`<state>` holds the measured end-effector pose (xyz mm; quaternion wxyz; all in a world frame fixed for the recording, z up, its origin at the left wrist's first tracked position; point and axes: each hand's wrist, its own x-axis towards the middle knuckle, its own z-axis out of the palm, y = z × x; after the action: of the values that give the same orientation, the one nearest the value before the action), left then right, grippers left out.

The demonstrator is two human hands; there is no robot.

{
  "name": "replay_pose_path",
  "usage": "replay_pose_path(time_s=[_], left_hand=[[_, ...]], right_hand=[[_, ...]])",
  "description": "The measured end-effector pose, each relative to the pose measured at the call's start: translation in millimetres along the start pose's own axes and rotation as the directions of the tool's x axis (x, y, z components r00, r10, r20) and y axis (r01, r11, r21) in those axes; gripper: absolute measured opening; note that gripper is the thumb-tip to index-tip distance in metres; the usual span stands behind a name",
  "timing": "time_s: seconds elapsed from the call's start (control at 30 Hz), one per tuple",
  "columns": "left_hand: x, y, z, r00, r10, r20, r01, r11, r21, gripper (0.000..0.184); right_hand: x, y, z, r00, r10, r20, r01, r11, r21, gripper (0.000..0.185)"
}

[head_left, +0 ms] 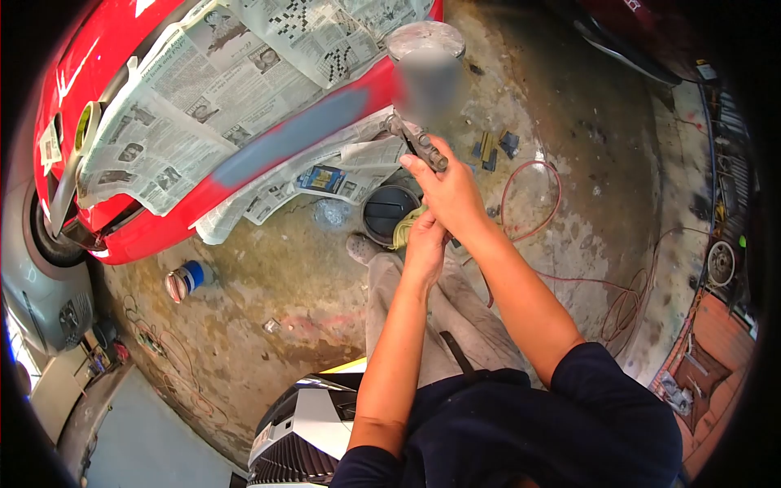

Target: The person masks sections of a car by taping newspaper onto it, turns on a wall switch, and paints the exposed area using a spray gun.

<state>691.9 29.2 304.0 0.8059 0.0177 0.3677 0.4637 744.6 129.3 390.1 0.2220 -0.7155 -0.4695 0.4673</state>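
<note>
My right hand (455, 195) is wrapped round the handle of a metal spray gun (425, 149), thumb up along its side. Just below, my left hand (427, 248) is closed at the gun's lower end; its exact grip is partly hidden. A round grey metal cup (425, 39), blurred lower down, stands above the gun and seems to belong to it. Beyond the gun is a red car bumper (154, 232) with a long grey patch (285, 138). Newspaper sheets (203, 89) cover the bodywork above it, with more paper below.
A black bucket (389, 213) with a yellow cloth (405, 231) stands near my feet. A red hose (557, 183) loops across the floor at right. A blue-labelled can (191, 276) is at left. A white-and-black vehicle part (313, 423) is close behind me.
</note>
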Motion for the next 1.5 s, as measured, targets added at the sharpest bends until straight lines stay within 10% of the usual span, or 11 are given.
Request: replay_pose_path(time_s=[1.5], left_hand=[[-53, 88, -18, 0.993, 0.108, -0.044, -0.109, 0.994, -0.003, 0.016]], right_hand=[[-14, -65, 74, 0.991, -0.113, 0.073, 0.115, 0.993, -0.03, 0.058]])
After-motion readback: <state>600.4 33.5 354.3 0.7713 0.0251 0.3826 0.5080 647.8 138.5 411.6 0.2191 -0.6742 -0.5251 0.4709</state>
